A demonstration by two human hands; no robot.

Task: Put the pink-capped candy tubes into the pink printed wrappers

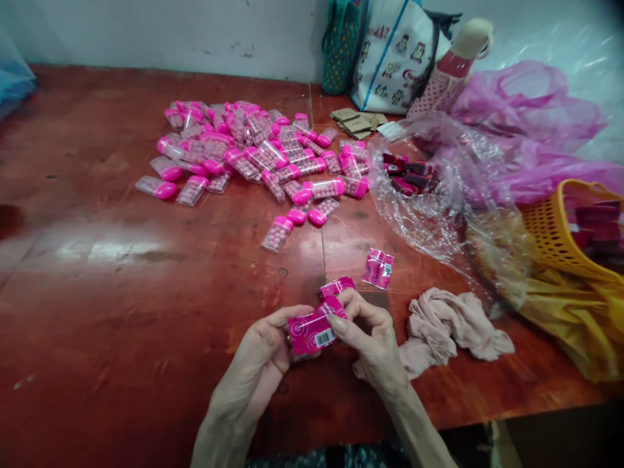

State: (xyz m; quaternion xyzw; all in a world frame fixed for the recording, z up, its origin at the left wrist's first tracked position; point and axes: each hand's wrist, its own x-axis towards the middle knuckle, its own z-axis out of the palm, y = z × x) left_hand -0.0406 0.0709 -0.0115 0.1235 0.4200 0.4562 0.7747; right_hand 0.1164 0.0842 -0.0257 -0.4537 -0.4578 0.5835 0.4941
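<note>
Between my hands is a pink printed wrapper sleeve with a white barcode. My left hand grips its left side between thumb and fingers; whether a candy box sits inside is hidden. With thumb and forefinger my right hand pinches a pink printed piece at the sleeve's upper right; I cannot tell if it is a second sleeve. Just beyond my right fingers lie more pink sleeves. Another flat sleeve rests on the table slightly farther right. Ahead lies a clear candy box with a pink cap.
A heap of pink-capped candy boxes spreads across the back of the red-brown table. To the right are a crumpled cloth, a clear plastic bag and a yellow basket. Brown card pieces and a white bag stand behind.
</note>
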